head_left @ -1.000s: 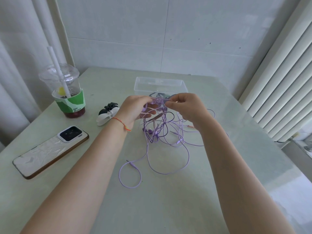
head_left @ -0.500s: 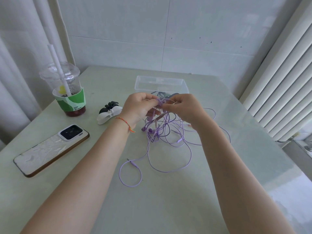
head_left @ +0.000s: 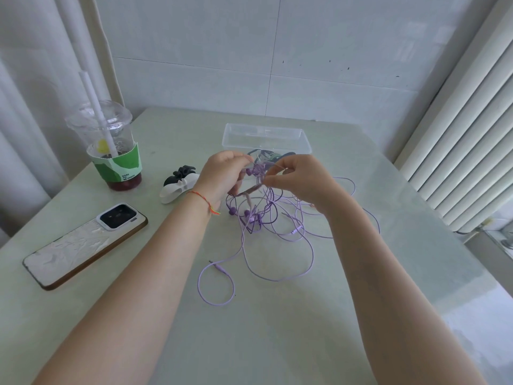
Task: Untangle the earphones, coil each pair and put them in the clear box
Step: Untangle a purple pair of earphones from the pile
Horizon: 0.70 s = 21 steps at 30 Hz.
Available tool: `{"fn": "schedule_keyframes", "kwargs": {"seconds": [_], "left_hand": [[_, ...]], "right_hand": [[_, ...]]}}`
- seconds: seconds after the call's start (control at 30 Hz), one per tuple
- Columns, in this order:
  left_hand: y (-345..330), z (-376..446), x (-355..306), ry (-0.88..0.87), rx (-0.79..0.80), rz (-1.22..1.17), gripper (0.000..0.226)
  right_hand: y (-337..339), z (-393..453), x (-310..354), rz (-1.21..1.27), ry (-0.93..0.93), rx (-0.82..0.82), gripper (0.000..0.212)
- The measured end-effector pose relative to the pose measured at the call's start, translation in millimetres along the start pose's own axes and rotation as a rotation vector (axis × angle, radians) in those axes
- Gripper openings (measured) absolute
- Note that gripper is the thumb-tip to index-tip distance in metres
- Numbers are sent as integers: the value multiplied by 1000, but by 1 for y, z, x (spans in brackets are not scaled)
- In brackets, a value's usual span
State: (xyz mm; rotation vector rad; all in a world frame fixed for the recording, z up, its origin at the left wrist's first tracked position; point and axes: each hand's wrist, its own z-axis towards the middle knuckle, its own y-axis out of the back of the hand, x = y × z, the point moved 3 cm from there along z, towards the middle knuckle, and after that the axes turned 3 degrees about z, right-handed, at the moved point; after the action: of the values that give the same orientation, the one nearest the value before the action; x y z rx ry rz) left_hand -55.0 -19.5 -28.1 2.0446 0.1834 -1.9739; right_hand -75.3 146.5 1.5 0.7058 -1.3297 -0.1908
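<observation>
Since a moment ago both hands have parted slightly. Left hand (head_left: 222, 173) and right hand (head_left: 299, 177) each pinch the purple earphones (head_left: 259, 172) knot between them; cords trail toward me across the surface (head_left: 166, 315), clear box (head_left: 266, 134) just beyond.

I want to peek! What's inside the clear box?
The clear box looks bare inside where it shows. Its near edge is covered by both hands and the purple earphone tangle, so that part stays unseen.
</observation>
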Motion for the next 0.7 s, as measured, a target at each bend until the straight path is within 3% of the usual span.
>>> {"fn": "schedule_keyframes", "kwargs": {"seconds": [0.13,0.23,0.3,0.43,0.7], "left_hand": [[-5,-5,-1,68,182,63,13],[-7,-8,0,4,268,119,33],[-8,-8,1,-25,250,126,36],[-6,-5,1,-18,151,9,15],[-6,-4,-2,5,101,-165,7]], "right_hand": [[3,1,1,34,7,-99,10],[6,2,0,67,14,-149,12],[5,3,0,75,23,-156,12],[2,5,-2,123,39,-141,12],[-4,2,-4,53,-39,48,12]]}}
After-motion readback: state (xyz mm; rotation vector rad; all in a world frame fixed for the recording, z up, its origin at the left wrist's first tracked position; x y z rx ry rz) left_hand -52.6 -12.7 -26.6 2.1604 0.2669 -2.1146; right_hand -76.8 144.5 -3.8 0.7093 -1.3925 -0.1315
